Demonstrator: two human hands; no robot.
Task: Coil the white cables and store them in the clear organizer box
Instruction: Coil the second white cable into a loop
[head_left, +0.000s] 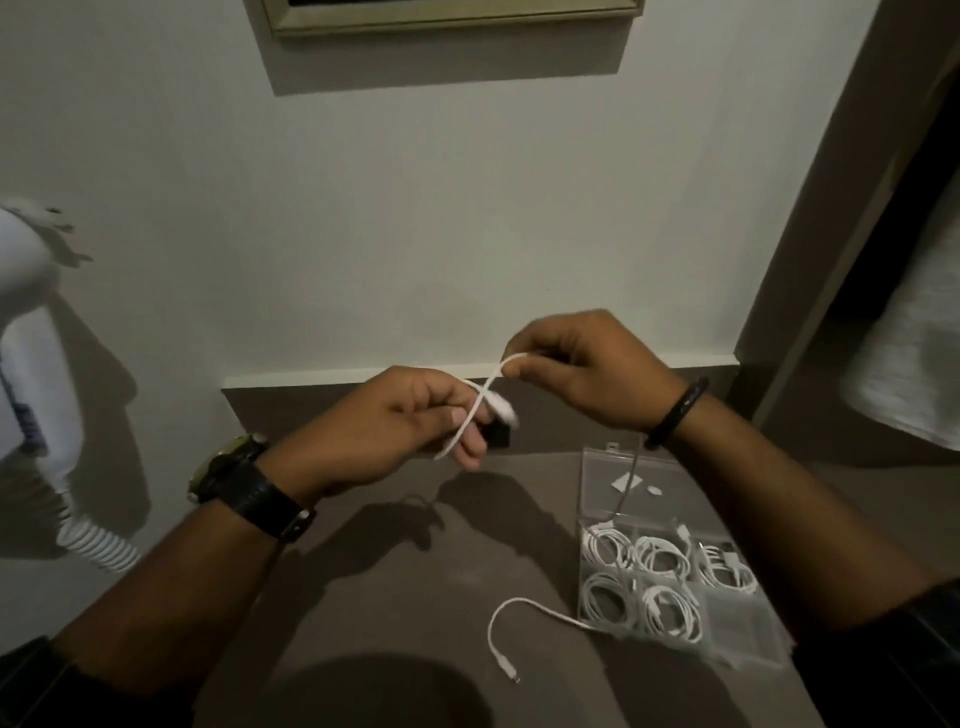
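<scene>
A short white cable (485, 396) stretches between both hands above the brown table, crossing itself in a loop. My left hand (400, 423) pinches its lower part, a connector end showing by the fingertips. My right hand (582, 371) pinches the upper end between thumb and forefinger. The clear organizer box (748, 616) lies on the table at the right, lid open, with several coiled white cables (660, 558) in its compartments. Another loose white cable (524, 610) curves across the table, running up to the box's front left corner.
A white wall-mounted hair dryer (31, 374) with a spiral cord hangs at the left. A wall (415, 234) with a framed picture stands behind the table (389, 597). A dark opening with pale fabric is at the right.
</scene>
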